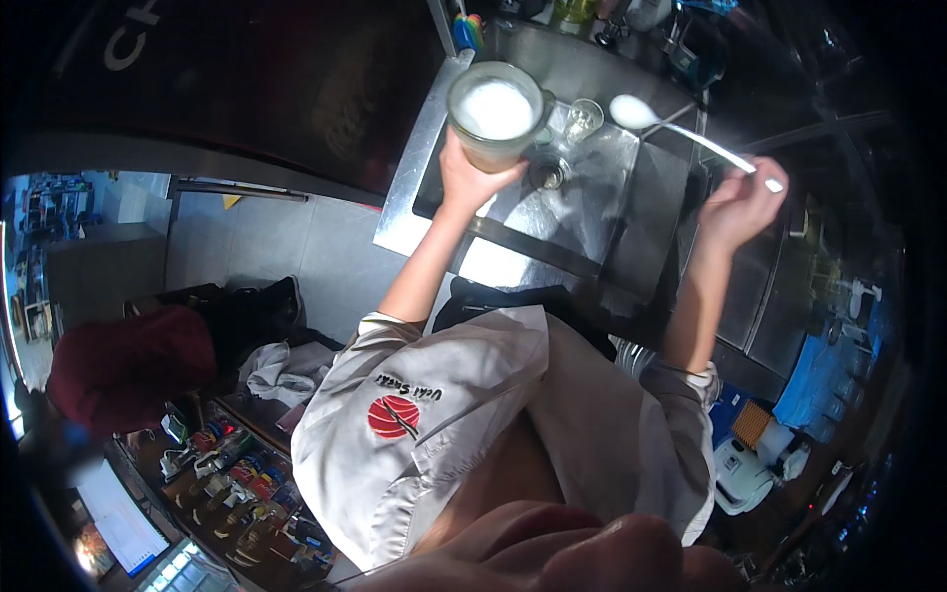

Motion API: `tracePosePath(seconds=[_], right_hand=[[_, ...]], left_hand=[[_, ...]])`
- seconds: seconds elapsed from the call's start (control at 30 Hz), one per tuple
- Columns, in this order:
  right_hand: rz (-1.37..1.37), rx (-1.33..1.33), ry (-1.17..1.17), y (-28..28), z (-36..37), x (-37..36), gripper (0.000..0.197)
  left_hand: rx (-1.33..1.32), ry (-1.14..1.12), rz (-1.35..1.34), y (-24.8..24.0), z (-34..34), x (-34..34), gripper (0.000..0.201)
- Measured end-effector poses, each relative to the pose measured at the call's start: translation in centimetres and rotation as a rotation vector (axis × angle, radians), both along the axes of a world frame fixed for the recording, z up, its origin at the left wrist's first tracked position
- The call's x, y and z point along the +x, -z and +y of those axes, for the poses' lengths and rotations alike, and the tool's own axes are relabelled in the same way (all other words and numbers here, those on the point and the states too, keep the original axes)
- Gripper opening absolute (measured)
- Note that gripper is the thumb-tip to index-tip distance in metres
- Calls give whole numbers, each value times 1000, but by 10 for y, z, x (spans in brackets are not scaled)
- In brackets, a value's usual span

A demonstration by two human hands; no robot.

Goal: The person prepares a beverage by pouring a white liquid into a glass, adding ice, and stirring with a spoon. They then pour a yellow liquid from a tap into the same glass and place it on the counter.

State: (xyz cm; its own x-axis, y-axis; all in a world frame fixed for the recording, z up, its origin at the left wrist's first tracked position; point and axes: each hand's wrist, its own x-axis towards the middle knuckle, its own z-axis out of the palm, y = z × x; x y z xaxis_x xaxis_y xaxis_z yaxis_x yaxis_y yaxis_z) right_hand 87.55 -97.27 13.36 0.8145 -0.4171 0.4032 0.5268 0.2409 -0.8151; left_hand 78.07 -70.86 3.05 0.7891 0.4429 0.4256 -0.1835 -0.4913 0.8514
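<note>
My left hand [472, 178] is closed round a glass jug [498, 111] with white, foamy contents, held up over the left part of a steel sink [582, 212]. Out to the right, my right hand [742, 205] grips the handle end of a long metal spoon [705, 144]. The spoon's bowl points left toward the jug and carries a heap of something white. Jug and spoon are apart. A small clear glass [584, 119] is in the sink, beyond the drain [548, 175].
A dark panel [276, 89] rises left of the sink. Bottles [574, 12] line the back. To the right are a blue cloth [801, 380], glasses [824, 409] and a white appliance [742, 476]. A person in a dark red top [133, 365] is behind left, beside a cluttered counter [237, 493].
</note>
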Motion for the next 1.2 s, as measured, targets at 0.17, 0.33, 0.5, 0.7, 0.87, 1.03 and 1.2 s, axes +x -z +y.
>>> tracePosePath(seconds=[0.17, 0.33, 0.5, 0.7, 0.87, 1.03, 1.2], right_hand=[[-255, -1012, -84, 142, 10, -21, 9], [-436, -1137, -148, 145, 11, -12, 8], [-238, -1016, -115, 60, 1, -16, 6], [-71, -316, -44, -35, -4, -9, 10], [-238, -146, -179, -86, 6, -8, 10], [-469, -550, -426, -91, 34, -29, 6], [-555, -830, -575, -88, 50, -29, 6]], left_hand=[[-30, -18, 21, -1, 10, 0, 74], [8, -15, -1, -10, 9, 0, 68], [2, -4, 8, -8, 2, 0, 75], [25, 48, 7, -10, -8, 3, 75], [39, 65, -11, -17, -21, 4, 70], [41, 101, -19, -13, -26, 5, 70], [34, 126, -40, -12, -27, 6, 72]])
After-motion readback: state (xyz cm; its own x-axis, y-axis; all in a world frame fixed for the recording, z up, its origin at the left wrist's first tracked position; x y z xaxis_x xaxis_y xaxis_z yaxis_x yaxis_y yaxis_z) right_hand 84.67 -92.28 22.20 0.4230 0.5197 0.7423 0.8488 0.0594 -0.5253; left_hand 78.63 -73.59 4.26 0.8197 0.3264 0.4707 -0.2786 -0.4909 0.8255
